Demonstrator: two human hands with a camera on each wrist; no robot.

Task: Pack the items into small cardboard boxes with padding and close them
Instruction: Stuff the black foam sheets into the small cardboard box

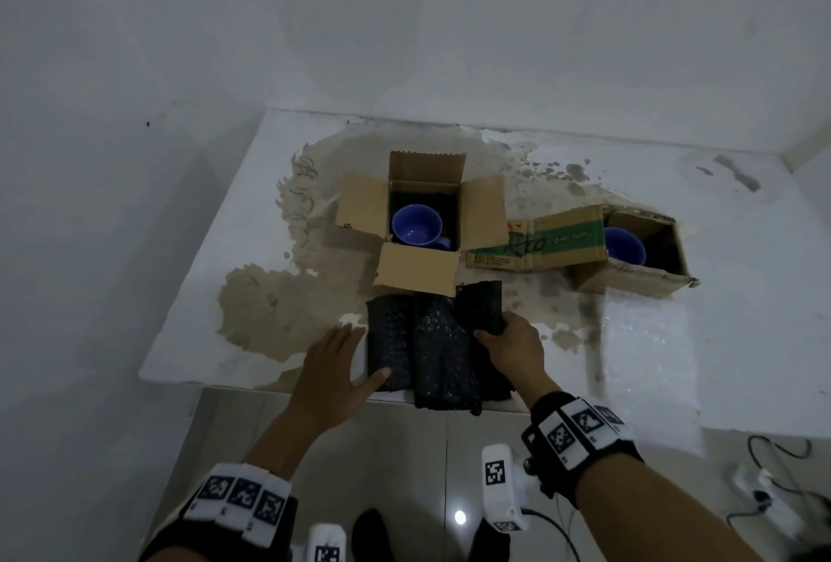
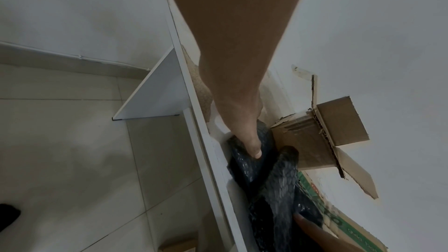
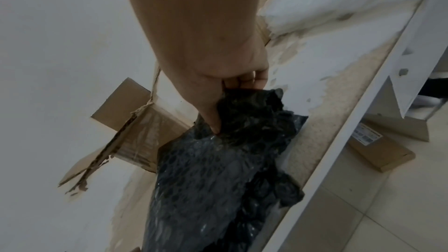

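A white table (image 1: 189, 292) with peeling, stained laminate stands in a white-walled corner over glossy pale floor tiles (image 1: 404, 449).

Right box (image 1: 638, 247): green flap hides part of the mug (image 1: 625, 247). Lower right cables (image 1: 773, 494): blurred, cut by frame edge.

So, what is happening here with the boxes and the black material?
A person is packing mugs. The right hand grips one piece of the black bubble wrap at the table's near edge, while the left hand rests flat on the pile. One blue mug already sits in the open plain box; another mug sits in the printed box to the right. Neither box is closed yet.
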